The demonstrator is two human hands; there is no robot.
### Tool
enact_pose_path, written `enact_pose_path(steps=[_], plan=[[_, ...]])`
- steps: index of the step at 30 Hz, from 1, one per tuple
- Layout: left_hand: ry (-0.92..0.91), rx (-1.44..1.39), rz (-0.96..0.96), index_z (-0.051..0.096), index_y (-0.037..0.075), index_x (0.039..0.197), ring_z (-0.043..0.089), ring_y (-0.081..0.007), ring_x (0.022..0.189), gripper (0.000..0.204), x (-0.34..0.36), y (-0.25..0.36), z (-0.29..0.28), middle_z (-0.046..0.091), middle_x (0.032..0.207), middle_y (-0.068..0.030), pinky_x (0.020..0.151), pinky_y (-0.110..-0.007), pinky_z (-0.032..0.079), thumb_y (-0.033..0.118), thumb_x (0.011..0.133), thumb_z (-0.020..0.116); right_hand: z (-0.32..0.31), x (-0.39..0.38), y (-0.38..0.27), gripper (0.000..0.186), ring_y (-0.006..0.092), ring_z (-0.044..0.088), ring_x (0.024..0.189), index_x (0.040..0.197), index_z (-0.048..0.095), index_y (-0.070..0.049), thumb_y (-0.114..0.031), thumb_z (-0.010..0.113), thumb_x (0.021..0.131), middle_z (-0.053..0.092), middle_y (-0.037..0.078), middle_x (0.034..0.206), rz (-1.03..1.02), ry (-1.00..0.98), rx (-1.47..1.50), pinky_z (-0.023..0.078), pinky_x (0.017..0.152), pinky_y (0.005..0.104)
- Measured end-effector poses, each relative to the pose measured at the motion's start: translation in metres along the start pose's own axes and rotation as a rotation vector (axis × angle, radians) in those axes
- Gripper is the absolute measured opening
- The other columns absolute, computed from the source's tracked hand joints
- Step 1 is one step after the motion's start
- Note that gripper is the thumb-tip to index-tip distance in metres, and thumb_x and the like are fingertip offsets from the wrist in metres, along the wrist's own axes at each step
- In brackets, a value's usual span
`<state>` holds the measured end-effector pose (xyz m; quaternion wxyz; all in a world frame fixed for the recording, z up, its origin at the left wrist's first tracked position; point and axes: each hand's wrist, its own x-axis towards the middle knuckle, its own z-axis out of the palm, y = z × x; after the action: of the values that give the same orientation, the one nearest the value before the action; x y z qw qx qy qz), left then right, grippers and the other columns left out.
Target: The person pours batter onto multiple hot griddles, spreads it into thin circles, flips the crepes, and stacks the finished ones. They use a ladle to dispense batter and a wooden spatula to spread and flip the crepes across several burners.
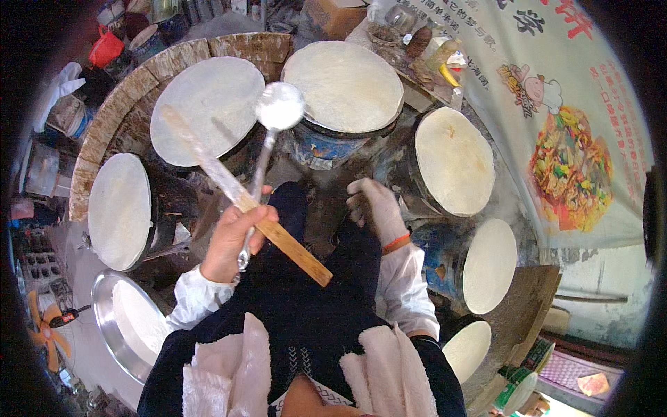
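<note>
In my bare left hand point(236, 236), at the middle, are a metal ladle point(280, 105) and a flat wooden stick point(292, 250), crossing each other. White batter fills the ladle's bowl, raised over the gap between two round griddles. The stick slants up to the left, its far part whitened and reaching over the far-left griddle, which bears a pale round sheet point(201, 104). Another thin sheet point(344, 87) covers the griddle at the far middle. My right hand point(375, 208), in a white glove, has its fingers curled in, with nothing visible in them. It is nearest the right griddle, whose sheet point(455, 161) has brownish spots.
More sheet-covered griddles stand at left point(119, 212) and right point(490, 266), curving around me on drum stoves. A metal basin point(104, 326) of white batter lies at lower left. A curved wooden rim point(132, 87) runs behind the left stoves. A printed banner point(514, 139) hangs at right.
</note>
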<state>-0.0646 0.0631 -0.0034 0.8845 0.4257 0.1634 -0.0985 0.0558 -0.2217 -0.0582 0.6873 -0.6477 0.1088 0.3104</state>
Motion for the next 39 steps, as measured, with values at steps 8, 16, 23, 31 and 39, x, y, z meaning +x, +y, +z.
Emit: enact_pose_path(steps=[8,16,23,31,39], plan=[[0.121,-0.077,0.151,0.043,-0.003,0.139,0.046,-0.0052,0.044,0.044,0.039,0.043,-0.005,0.064,0.089,-0.0099,0.038,-0.018,0.036,0.010,0.099,0.057,-0.049,0.115,0.026,0.031,0.0243,0.064,0.068,0.099,0.063,-0.005,-0.034,0.052,0.102,0.066,0.011,0.087,-0.040,0.242,0.355,0.050,0.057,0.0374],[0.070,-0.071,0.145,0.041,-0.005,0.140,0.046,-0.0034,0.045,0.048,0.049,0.047,-0.009,0.063,0.091,-0.0079,0.039,-0.017,0.038,0.013,0.099,0.058,-0.051,0.174,0.024,0.042,0.0358,0.066,0.092,0.107,0.059,-0.001,-0.040,0.043,0.106,0.066,0.020,0.104,-0.142,0.157,0.734,0.055,0.077,0.0485],[0.131,-0.104,0.121,0.042,-0.003,0.139,0.047,-0.0056,0.044,0.046,0.037,0.042,-0.015,0.065,0.091,-0.0102,0.039,-0.018,0.037,0.009,0.098,0.058,-0.052,0.175,0.034,0.047,0.0368,0.064,0.091,0.100,0.060,0.000,-0.043,0.041,0.106,0.065,0.019,0.104,-0.061,0.211,0.870,0.054,0.079,0.0491],[0.078,-0.151,0.175,0.041,-0.007,0.138,0.048,-0.0059,0.046,0.047,0.017,0.046,-0.012,0.064,0.093,-0.0107,0.041,-0.018,0.038,0.008,0.097,0.058,-0.044,0.144,0.053,0.044,0.0285,0.065,0.091,0.102,0.067,-0.005,-0.043,0.045,0.105,0.068,0.011,0.097,-0.018,0.073,0.888,0.054,0.079,0.0437],[0.128,-0.147,0.221,0.042,-0.004,0.138,0.048,-0.0060,0.047,0.044,-0.003,0.045,-0.015,0.063,0.095,-0.0105,0.042,-0.018,0.039,0.008,0.098,0.056,-0.057,0.003,0.178,0.039,0.0125,0.042,0.049,0.092,0.069,-0.010,-0.041,0.048,0.105,0.054,-0.003,0.065,0.295,0.361,0.649,0.034,0.046,0.0286]])
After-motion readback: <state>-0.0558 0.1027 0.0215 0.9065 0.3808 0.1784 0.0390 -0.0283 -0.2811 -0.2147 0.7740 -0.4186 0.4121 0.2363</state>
